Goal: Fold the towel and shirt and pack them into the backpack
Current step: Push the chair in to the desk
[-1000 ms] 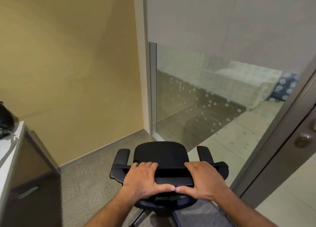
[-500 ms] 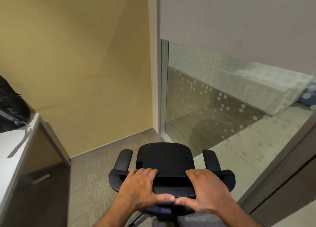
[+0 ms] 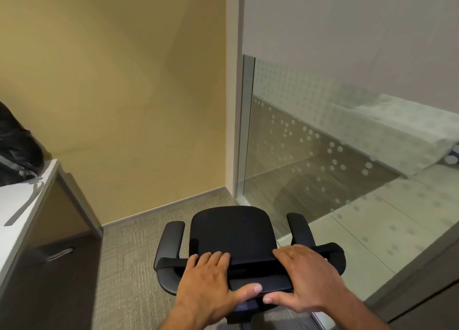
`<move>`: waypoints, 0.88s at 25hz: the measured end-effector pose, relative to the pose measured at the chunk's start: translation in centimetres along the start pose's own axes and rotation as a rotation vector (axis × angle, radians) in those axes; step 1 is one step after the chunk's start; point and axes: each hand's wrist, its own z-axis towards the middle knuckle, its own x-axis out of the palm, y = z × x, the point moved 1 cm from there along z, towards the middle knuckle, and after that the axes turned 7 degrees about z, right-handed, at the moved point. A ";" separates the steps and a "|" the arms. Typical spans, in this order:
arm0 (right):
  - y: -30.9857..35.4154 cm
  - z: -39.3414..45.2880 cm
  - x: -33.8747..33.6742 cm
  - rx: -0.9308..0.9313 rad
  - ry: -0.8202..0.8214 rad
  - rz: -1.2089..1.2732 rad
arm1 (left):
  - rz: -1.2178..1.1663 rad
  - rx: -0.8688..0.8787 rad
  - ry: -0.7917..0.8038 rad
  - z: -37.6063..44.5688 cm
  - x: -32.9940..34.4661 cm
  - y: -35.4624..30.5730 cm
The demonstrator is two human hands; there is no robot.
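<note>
Head view: swung leftward, bringing more of black backpack (image 3: 18, 150) on white desk (image 3: 22, 205) far left. Left hand (image 3: 208, 283), right hand (image 3: 306, 278) gripping office chair (image 3: 233, 232) backrest. Towel, shirt unseen; folding not begun.

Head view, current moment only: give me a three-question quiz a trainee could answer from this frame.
1. True or false: both hands grip the top of the office chair's backrest.
2. Multiple choice: where is the black backpack? A) on the chair seat B) on the white desk at the left edge C) on the carpet by the glass wall
3. Fill in: the wall behind the desk is painted ____.

Key:
1. True: the left hand and right hand both hold the backrest of the office chair.
2. B: the black backpack sits on the white desk.
3. Yellow: see the wall.
</note>
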 end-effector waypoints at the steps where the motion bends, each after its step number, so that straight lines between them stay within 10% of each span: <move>1: -0.1 0.7 0.0 -0.011 0.000 0.000 | -0.002 -0.007 0.008 0.5 -0.1 0.3; 22: -5.1 18.4 -0.1 -0.343 0.031 -0.022 | -0.150 -0.295 0.178 10.2 -3.3 4.5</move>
